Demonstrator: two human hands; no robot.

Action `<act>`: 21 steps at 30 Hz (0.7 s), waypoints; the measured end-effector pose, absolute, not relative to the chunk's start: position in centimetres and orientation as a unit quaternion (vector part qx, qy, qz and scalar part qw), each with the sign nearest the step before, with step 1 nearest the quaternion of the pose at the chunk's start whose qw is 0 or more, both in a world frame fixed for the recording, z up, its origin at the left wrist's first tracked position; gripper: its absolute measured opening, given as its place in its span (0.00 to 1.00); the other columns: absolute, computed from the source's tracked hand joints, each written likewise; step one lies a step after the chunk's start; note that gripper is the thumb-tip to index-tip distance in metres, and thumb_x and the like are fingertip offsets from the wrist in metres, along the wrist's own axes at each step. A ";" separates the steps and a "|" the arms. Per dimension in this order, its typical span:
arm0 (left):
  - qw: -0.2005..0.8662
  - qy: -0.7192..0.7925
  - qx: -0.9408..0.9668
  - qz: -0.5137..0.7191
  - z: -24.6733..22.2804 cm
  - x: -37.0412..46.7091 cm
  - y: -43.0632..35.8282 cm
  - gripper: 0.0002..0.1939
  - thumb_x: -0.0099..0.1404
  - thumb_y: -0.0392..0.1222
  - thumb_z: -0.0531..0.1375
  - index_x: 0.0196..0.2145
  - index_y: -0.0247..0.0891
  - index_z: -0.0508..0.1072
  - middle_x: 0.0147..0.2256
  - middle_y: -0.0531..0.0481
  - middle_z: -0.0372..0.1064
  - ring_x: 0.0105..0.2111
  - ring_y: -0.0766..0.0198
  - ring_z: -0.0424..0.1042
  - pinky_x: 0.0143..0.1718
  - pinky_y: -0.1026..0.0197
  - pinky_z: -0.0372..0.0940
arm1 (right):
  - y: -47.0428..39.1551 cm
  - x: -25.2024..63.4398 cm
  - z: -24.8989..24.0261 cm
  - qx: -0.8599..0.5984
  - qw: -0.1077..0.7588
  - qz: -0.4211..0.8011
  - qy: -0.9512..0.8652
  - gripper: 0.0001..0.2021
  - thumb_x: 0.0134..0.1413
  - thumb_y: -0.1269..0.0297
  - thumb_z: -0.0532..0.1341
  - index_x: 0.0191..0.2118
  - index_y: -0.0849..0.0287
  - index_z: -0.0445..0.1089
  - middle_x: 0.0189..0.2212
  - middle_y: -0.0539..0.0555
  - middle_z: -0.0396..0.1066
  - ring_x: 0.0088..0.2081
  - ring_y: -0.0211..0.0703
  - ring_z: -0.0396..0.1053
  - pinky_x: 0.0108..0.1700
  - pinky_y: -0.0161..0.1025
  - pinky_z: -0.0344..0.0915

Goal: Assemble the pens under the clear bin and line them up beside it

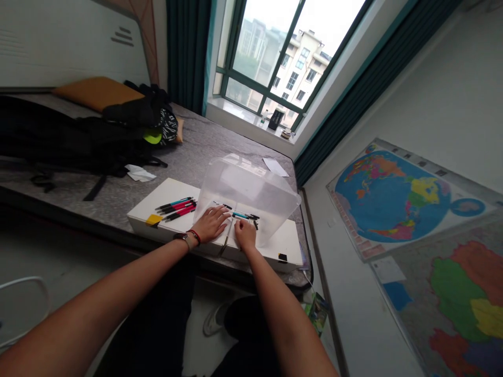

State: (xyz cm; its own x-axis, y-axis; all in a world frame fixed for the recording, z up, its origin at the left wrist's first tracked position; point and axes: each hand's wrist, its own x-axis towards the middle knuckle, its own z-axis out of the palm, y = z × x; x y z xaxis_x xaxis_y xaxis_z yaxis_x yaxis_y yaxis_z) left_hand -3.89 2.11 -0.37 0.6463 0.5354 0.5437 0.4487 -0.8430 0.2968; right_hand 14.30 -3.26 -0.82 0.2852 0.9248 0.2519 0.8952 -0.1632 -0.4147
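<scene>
Two bare forearms stretch over to white boxes lying side by side along the near edge of a grey mattress. Leftward the mattress runs on toward dark bags; at right, its corner sits just beside the boxes. Across their seam stands a translucent bin, seemingly tipped with its opening toward the hands, and several pens lie at its mouth. A bunch of other pens rests near the boxes' left end. Palm down near the seam, the left hand has its fingers apart. The right hand is curled, fingers together, beside the mouth's pens; whether it grips anything, I cannot tell.
</scene>
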 end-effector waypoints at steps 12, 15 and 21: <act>0.077 0.237 0.929 0.274 -0.8 -3.5 1.7 0.23 0.67 0.48 0.51 0.58 0.43 0.64 0.58 0.43 0.61 0.63 0.51 0.51 0.62 0.47 0.46 | -4.1 13.4 -0.7 -0.765 0.203 0.011 -0.611 0.15 0.63 0.58 0.51 0.35 0.58 0.72 0.28 0.55 0.72 0.30 0.42 0.67 0.33 0.35 0.56; 0.078 0.217 0.939 0.255 -0.7 -3.7 1.8 0.25 0.67 0.50 0.51 0.59 0.42 0.63 0.59 0.42 0.60 0.63 0.51 0.50 0.62 0.47 0.46 | -4.2 13.4 -0.8 -0.766 0.197 0.019 -0.611 0.15 0.64 0.58 0.51 0.35 0.58 0.71 0.28 0.54 0.72 0.30 0.42 0.66 0.34 0.35 0.56; 0.091 0.205 0.937 0.267 -0.7 -3.8 1.8 0.25 0.65 0.50 0.53 0.59 0.43 0.62 0.59 0.43 0.60 0.63 0.51 0.51 0.62 0.48 0.46 | -4.1 13.4 -1.1 -0.773 0.193 0.011 -0.605 0.14 0.63 0.59 0.51 0.35 0.58 0.71 0.28 0.54 0.72 0.30 0.42 0.66 0.34 0.35 0.56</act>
State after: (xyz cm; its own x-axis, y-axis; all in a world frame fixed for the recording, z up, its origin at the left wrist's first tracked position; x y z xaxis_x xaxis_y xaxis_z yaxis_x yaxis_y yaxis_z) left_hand -3.80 1.77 -0.73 0.7731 0.4322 0.4642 0.3354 -0.8998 0.2792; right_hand 13.39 -4.08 -1.12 0.2681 0.9390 0.2153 0.9302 -0.1942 -0.3115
